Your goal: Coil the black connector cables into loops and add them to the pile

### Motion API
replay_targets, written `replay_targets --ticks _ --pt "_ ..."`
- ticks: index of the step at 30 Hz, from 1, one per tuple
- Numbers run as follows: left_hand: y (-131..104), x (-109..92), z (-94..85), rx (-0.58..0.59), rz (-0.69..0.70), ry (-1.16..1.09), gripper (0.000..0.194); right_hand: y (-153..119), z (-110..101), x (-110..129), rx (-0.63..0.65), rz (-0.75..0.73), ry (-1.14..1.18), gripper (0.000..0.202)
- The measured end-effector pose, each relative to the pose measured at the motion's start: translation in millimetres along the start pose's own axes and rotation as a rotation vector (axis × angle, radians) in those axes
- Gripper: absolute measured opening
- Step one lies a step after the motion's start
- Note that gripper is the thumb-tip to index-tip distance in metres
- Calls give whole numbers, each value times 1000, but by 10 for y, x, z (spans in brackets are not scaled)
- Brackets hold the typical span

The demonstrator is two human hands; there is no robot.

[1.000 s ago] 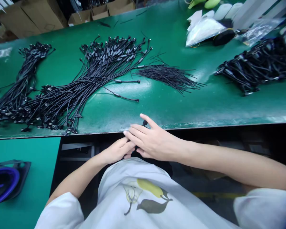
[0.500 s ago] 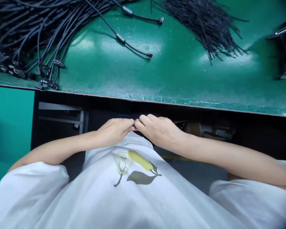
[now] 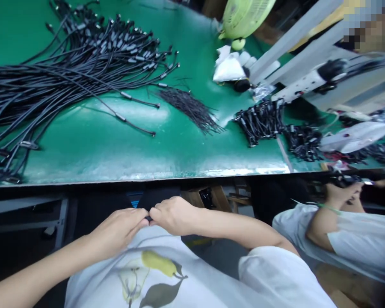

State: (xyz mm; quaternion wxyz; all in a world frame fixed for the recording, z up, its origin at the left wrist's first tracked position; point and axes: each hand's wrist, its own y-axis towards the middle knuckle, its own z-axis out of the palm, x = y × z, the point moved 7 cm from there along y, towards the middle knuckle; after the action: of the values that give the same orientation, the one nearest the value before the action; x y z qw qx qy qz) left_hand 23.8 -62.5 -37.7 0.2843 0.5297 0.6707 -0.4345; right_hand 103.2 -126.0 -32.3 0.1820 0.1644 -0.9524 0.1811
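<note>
My left hand (image 3: 125, 224) and my right hand (image 3: 175, 215) meet at the fingertips in front of the white shirt (image 3: 98, 284), below the table's front edge. Both hands are closed, thumbs and fingers pressed together. A small dark spot shows between the fingertips, but what they pinch, if anything, is hidden. Nearest to them on the green table (image 3: 186, 156) are two black cables with connector ends, one of them a cable (image 3: 134, 124) pointing right. Those come from a large heap of black cables (image 3: 67, 79) at the left.
A pile of thin black ties (image 3: 191, 109) lies mid-table. Further right are bundled black cables (image 3: 259, 122), a white bag (image 3: 227, 70) and a yellow-green fan (image 3: 247, 17). At the right a co-worker's hands (image 3: 343, 194) hold dark items at the table edge. Cardboard (image 3: 223, 201) stands underneath.
The view has swung up and to the right, bringing in the fan, the bundled cables and the co-worker. My hands are still together at the fingertips, closed.
</note>
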Motion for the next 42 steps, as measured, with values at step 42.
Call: replay_targets --ticks 42 --pt "11 768 -1421 -1011 -180 -27 28 -236 -1627 -2633 -1251 439 312 21"
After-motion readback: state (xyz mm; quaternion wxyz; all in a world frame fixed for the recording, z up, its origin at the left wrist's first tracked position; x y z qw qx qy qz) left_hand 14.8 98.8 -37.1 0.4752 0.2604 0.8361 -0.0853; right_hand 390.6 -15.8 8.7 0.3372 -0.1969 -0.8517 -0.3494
